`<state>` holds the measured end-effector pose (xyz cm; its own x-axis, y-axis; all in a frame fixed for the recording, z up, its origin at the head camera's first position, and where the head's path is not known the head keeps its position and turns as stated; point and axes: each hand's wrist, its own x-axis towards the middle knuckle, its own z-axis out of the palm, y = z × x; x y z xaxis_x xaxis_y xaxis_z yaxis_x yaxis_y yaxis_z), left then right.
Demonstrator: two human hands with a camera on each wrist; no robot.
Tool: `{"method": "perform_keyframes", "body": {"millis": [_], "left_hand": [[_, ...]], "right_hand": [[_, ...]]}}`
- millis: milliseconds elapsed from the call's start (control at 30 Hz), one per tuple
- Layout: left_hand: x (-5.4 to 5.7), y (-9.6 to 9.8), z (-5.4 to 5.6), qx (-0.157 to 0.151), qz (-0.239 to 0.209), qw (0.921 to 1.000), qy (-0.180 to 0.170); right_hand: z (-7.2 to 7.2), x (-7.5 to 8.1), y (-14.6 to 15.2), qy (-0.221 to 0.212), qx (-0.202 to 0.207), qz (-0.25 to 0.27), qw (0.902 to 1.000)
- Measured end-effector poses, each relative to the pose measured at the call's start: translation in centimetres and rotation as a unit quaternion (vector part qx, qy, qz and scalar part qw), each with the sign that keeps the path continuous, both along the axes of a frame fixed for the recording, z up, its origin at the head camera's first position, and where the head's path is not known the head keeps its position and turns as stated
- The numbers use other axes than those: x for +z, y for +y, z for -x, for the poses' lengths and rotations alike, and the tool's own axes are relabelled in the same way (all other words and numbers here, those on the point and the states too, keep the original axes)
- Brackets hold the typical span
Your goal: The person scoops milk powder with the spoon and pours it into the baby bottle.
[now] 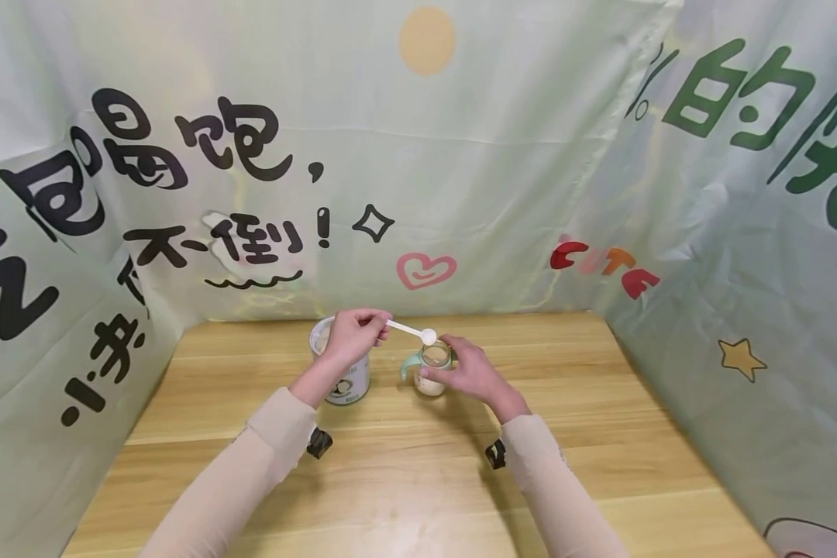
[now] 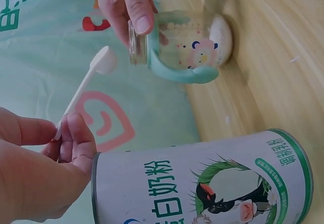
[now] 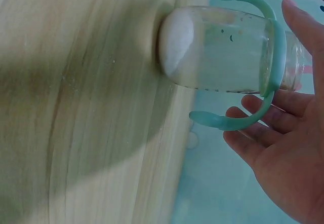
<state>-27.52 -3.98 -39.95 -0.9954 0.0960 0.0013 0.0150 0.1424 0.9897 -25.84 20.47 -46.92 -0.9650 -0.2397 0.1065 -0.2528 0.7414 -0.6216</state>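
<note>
My left hand [image 1: 349, 339] pinches the end of a white measuring scoop [image 1: 428, 337] between thumb and fingers. The scoop's bowl [image 2: 104, 61] hangs just above the mouth of a clear baby bottle [image 1: 429, 382], apart from it in the left wrist view. Whether powder lies in the bowl I cannot tell. White powder [image 3: 179, 41] covers the bottle's bottom. With thumb and fingers on either side, my right hand [image 1: 476, 372] holds the upright bottle near its neck, by the mint-green handle ring [image 3: 277, 57]. Below my left hand stands a milk powder can [image 2: 152, 183].
A wooden table [image 1: 404, 480] carries the can and the bottle. Small white specks [image 2: 295, 59] lie on the wood. Printed cloth [image 1: 502, 186] walls the table in at the back and both sides. Dark wrist mounts [image 1: 319, 442] show under both sleeves.
</note>
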Motion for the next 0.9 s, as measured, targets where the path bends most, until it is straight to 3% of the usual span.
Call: {"method": "perform_keyframes", "body": {"millis": [400, 900], "left_hand": [[-0.15, 0.67, 0.11, -0.032, 0.046, 0.9981, 0.026], [-0.39, 0.58, -0.27, -0.052, 0.12, 0.9875, 0.088]], "right_hand": [[-0.19, -0.28, -0.01, -0.006, -0.011, 0.01, 0.9999], [-0.13, -0.91, 0.03, -0.018, -0.01, 0.019, 0.9996]]}}
